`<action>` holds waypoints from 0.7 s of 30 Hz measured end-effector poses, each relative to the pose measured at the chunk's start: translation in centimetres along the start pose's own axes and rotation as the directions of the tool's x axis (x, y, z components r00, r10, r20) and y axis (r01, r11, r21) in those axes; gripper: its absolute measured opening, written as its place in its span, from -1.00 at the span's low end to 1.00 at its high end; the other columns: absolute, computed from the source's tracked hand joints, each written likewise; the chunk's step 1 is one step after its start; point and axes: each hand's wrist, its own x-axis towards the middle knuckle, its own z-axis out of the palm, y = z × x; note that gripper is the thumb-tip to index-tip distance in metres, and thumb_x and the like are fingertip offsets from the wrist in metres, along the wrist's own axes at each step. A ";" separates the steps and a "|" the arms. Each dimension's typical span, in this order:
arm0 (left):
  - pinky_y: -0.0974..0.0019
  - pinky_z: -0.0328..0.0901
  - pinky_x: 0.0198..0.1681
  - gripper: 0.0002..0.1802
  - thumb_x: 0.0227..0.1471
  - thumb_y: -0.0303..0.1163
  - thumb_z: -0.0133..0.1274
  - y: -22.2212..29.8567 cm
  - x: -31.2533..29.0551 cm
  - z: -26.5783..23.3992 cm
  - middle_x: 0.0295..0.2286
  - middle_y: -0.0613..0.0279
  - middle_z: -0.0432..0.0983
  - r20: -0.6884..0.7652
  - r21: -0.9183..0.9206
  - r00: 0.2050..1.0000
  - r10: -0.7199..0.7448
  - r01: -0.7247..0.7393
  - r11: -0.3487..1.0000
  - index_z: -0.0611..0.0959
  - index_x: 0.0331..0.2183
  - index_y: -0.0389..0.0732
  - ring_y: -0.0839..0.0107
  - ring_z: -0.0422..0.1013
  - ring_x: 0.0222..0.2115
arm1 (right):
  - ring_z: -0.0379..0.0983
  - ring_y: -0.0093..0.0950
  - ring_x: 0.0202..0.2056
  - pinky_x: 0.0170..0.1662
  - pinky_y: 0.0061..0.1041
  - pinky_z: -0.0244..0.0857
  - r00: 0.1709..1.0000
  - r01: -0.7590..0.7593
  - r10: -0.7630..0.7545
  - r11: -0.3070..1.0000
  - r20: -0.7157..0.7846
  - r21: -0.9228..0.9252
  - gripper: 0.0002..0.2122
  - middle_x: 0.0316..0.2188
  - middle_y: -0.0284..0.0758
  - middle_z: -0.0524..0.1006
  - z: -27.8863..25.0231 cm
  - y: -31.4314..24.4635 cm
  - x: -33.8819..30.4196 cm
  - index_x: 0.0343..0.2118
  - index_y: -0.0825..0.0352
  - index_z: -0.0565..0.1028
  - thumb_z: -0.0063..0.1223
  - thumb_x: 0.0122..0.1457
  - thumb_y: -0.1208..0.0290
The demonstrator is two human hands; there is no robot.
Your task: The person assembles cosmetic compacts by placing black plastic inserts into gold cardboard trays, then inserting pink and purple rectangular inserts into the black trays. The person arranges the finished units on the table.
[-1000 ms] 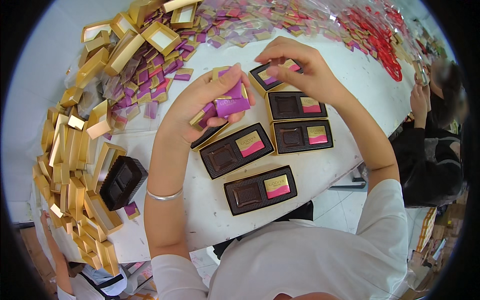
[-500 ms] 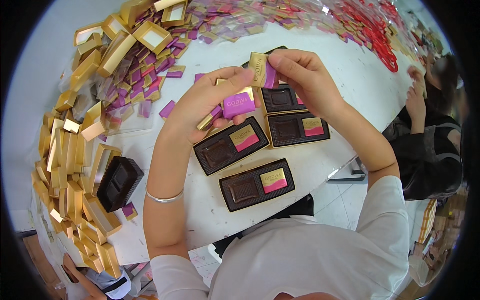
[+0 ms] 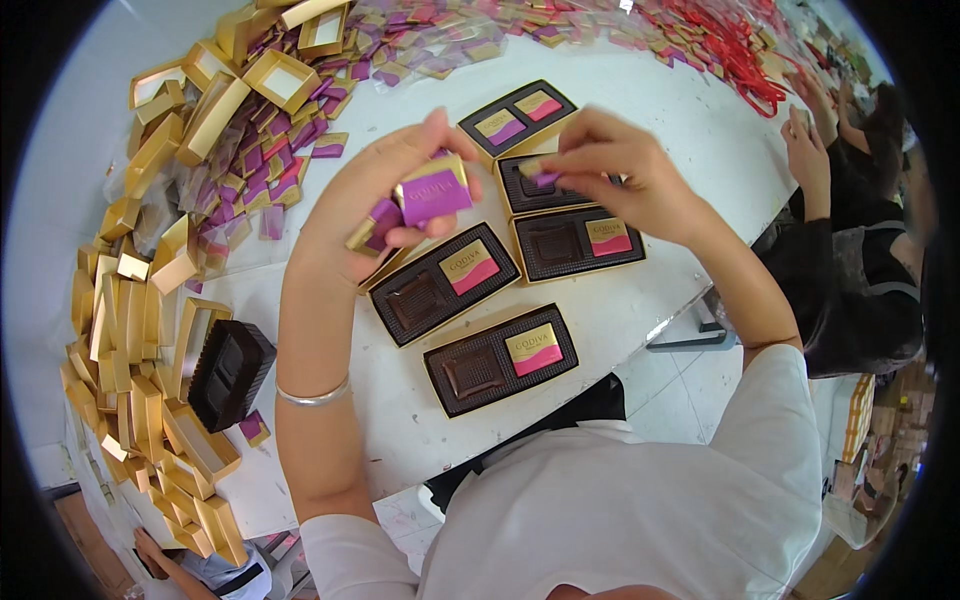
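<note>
Left hand [image 3: 378, 175]: was loosely curled, thumb raised, holding several purple-and-gold wrapped pieces [image 3: 437, 192].
Right hand [image 3: 622, 167]: was nearly closed, fingertips pinching one small wrapped piece [image 3: 542, 174], blurred, above the middle box [image 3: 517, 192].
Far box [image 3: 533, 131]: contained one purple-banded and one pink-banded piece.
Nearest box [image 3: 472, 373]: had a pink-banded piece in its right compartment; left was bare.
Left side: loose black tray [image 3: 231, 374] lay beside gold boxes [image 3: 148, 410].

Left hand [image 3: 375, 185], 11 o'clock of centre: held at least two wrapped pieces [image 3: 436, 193], gold and purple, overlapping, front one's purple face toward camera. Right hand [image 3: 622, 165], 1 o'clock: pinched one smaller-looking gold-and-purple piece [image 3: 541, 175], tilted, motion-blurred, over dark-trayed gold box [image 3: 527, 193]. Tray contact unclear.
</note>
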 end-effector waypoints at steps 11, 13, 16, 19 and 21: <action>0.63 0.00 -0.85 -0.62 0.17 -0.11 -0.11 0.2 -0.1 -0.8 -0.49 0.04 0.47 -0.016 -0.193 0.999 0.045 -0.047 0.980 0.50 -0.32 -0.28 0.51 0.31 -0.71 | 0.39 -0.44 -0.46 -0.37 -0.51 0.26 0.968 -0.244 0.242 0.969 0.067 0.027 -0.91 -0.55 -0.36 0.45 2.4 2.1 0.5 -0.49 0.35 0.50 0.18 -0.03 0.50; 0.63 0.01 -0.84 -0.61 0.17 -0.10 -0.11 0.1 0.0 -0.2 -0.48 0.04 0.47 -0.034 -0.173 0.999 0.033 -0.039 0.984 0.50 -0.31 -0.28 0.52 0.31 -0.71 | 0.39 -0.47 -0.51 -0.41 -0.52 0.25 0.925 -0.360 0.337 0.925 0.174 0.124 -0.90 -0.59 -0.36 0.45 2.1 2.3 1.2 -0.51 0.35 0.47 0.18 -0.03 0.50; 0.64 0.02 -0.85 -0.54 0.17 -0.03 -0.15 -0.7 0.6 -0.1 -0.48 0.04 0.48 -0.016 -0.220 1.000 0.015 -0.018 0.975 0.50 -0.30 -0.29 0.50 0.33 -0.71 | 0.37 -0.51 -0.51 -0.41 -0.52 0.25 0.884 -0.409 0.370 0.908 0.284 0.088 -0.91 -0.59 -0.34 0.45 1.6 2.5 2.0 -0.49 0.37 0.47 0.15 -0.01 0.50; 0.64 0.04 -0.86 -0.48 0.18 0.04 -0.21 -0.9 0.8 0.4 -0.48 0.02 0.48 -0.035 -0.224 0.999 -0.002 -0.006 0.974 0.49 -0.30 -0.29 0.50 0.35 -0.72 | 0.38 -0.52 -0.44 -0.40 -0.52 0.25 0.981 -0.192 0.191 0.975 0.024 0.113 -0.92 -0.52 -0.32 0.47 1.5 1.6 1.7 -0.44 0.37 0.49 0.14 0.00 0.51; 0.65 0.05 -0.86 -0.47 0.18 0.05 -0.22 -1.4 1.0 0.4 -0.48 0.03 0.48 -0.041 -0.235 0.999 -0.005 -0.005 0.972 0.49 -0.30 -0.29 0.50 0.35 -0.72 | 0.39 -0.49 -0.36 -0.35 -0.50 0.27 0.992 -0.012 0.017 0.999 -0.127 0.036 -0.83 -0.41 -0.29 0.49 1.1 -0.6 2.2 -0.31 0.33 0.53 0.14 -0.02 0.54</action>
